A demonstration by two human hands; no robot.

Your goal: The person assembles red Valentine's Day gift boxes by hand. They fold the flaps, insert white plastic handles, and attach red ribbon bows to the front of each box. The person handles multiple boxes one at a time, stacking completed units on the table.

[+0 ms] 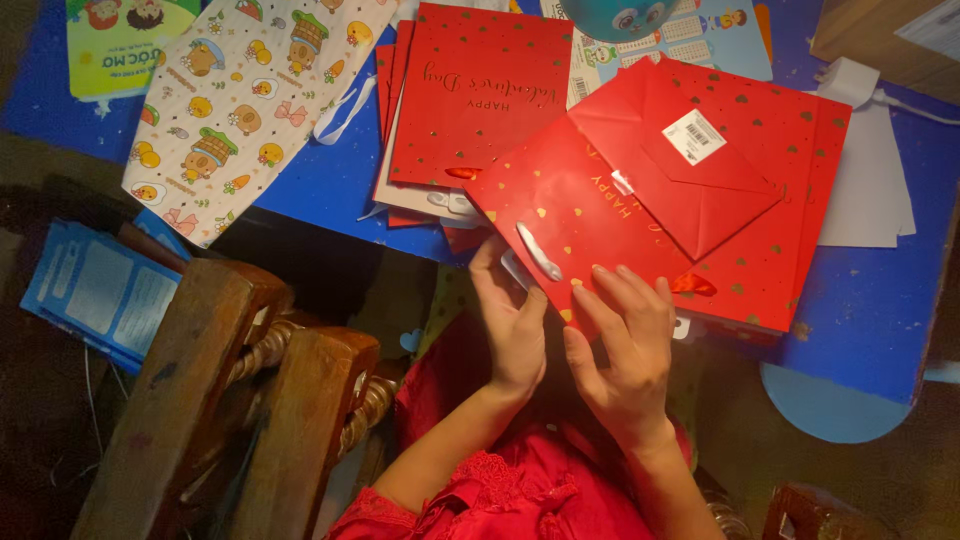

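Underneath everything lies the blue table [330,185], running from the far left across to the right, where its near edge curves off. Largest on it is the red gift bag [600,200] with small gold hearts, lying flat and tilted, its near corner overhanging the table edge toward me; its folded base forms a red triangle with a white sticker [693,136] on it. Just left and farther away sits a stack of flat red bags [480,95] with gold script, partly tucked under the tilted one. Far left lies a cream patterned bag [235,95] printed with little cartoon animals, well apart from my hands. On the right, white paper sheets [870,190] stick out from beneath the red bag. Near left, off the table, stand the wooden chair posts [240,400], with a blue booklet [95,290] beyond them. My left hand [512,325] has its fingers curled up at the bag's near edge, fingertips touching just beside the white ribbon handle [537,251]; whether they pinch the ribbon I cannot tell. My right hand [625,345] rests with fingers spread and loosely open, flat against the bag's near corner, gripping nothing that I can see.
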